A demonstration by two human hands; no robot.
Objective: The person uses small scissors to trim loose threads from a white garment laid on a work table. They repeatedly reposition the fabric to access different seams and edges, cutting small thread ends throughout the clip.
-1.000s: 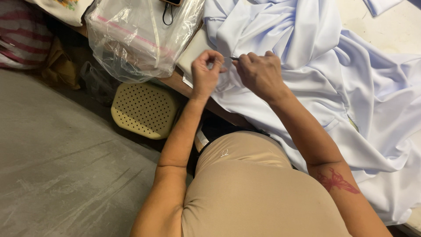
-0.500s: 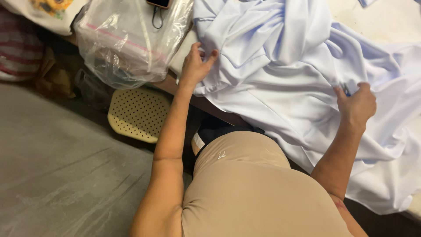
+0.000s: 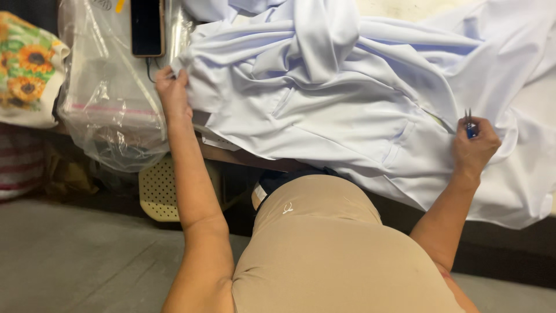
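Pale blue fabric: a big, rumpled sheet of smooth pale blue cloth [image 3: 347, 110] lies spread over the light worktable [image 3: 405, 8], folds piled high at the middle, its lower edge hanging off the table's near side.
Left hand: the left hand [image 3: 172, 93] is out wide at the cloth's left corner, fingers pinched together on that edge.
Right hand: the right hand [image 3: 475, 148] sits far over on the cloth, closed around small blue-handled thread snips [image 3: 469, 123], metal tips poking up above the knuckles.
Hands apart: well apart, the cloth between them.
Beside the left hand: a crinkled clear plastic bag [image 3: 110, 104], with a black phone [image 3: 147, 26] lying on top.
Far left: a sunflower-print cloth [image 3: 26, 69].
Under the table: a cream perforated plastic stool [image 3: 159, 188] on grey floor [image 3: 69, 255].
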